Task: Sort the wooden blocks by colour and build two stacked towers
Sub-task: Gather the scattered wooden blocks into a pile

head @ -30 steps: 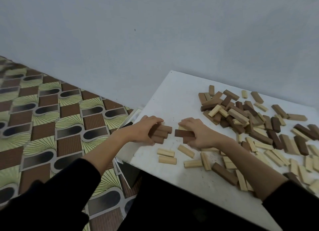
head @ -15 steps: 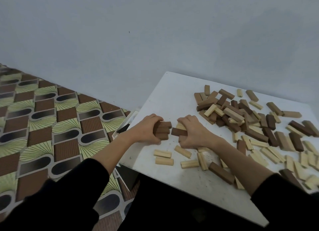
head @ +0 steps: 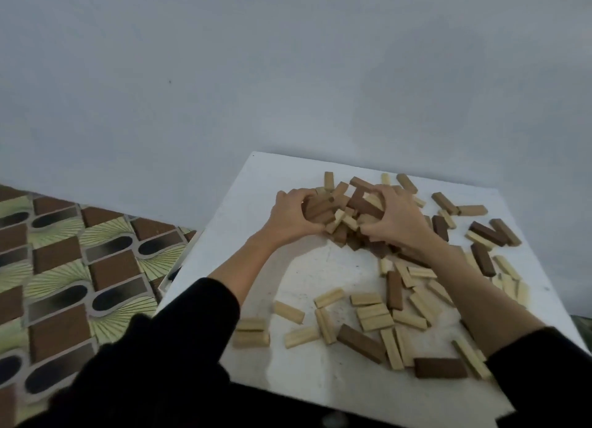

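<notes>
Both hands (head: 344, 218) hide gripped dark blocks (head: 320, 208).

Scattered wooden blocks (head: 371, 314) (brown, pale)

1. Left hand (head: 290, 218) bare: no rings, no glove, no watch visible.
2. Right hand (head: 395, 218) bare too, nothing worn on the fingers or wrist.
3. Left black long fabric sleeve (head: 179, 341) at 7 o'clock, pushed up so the forearm is bare; plain, no print or logo, cuff edge soft and slightly bunched.
4. Right black long fabric sleeve (head: 544, 373) at 4 o'clock, same plain dark cloth, forearm bare below the cuff.
5. Dark clothing fills the bottom edge at 6 o'clock; detail too dim to tell.
</notes>
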`<control>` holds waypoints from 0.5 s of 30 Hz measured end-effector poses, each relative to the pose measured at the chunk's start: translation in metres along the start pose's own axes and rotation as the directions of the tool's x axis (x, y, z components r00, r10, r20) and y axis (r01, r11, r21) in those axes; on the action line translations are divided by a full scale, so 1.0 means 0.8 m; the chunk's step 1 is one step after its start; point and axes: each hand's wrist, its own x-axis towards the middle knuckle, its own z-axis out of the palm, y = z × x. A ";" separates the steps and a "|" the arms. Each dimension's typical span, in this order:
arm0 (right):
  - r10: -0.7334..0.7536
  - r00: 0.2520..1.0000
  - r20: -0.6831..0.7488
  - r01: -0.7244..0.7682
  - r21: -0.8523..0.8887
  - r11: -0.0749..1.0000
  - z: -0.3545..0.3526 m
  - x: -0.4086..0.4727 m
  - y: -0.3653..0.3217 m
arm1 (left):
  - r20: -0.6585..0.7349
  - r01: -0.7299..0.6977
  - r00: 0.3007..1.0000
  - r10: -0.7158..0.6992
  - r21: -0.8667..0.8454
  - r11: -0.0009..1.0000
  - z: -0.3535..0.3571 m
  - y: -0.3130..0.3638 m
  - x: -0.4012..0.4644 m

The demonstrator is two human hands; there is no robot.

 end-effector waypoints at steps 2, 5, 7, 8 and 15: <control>0.134 0.991 0.013 -0.134 0.057 0.989 -0.010 0.002 0.025 | 0.019 -0.012 1.000 0.011 0.049 0.999 0.017 0.015 0.026; 0.229 0.972 0.044 -0.233 0.141 0.962 -0.009 0.012 0.057 | 0.094 -0.055 0.994 0.048 0.081 0.995 0.038 0.024 0.059; 0.197 0.972 0.127 -0.209 0.081 0.975 -0.001 0.015 0.070 | 0.226 -0.116 0.970 0.088 0.116 0.986 0.052 0.025 0.075; 0.173 0.969 0.177 -0.182 0.032 0.983 0.005 0.014 0.073 | 0.286 -0.159 0.951 0.113 0.145 0.976 0.058 0.023 0.079; 0.102 0.989 0.111 -0.092 -0.093 0.991 0.030 0.007 0.082 | 0.359 -0.261 0.923 0.138 0.319 0.911 0.072 0.013 0.091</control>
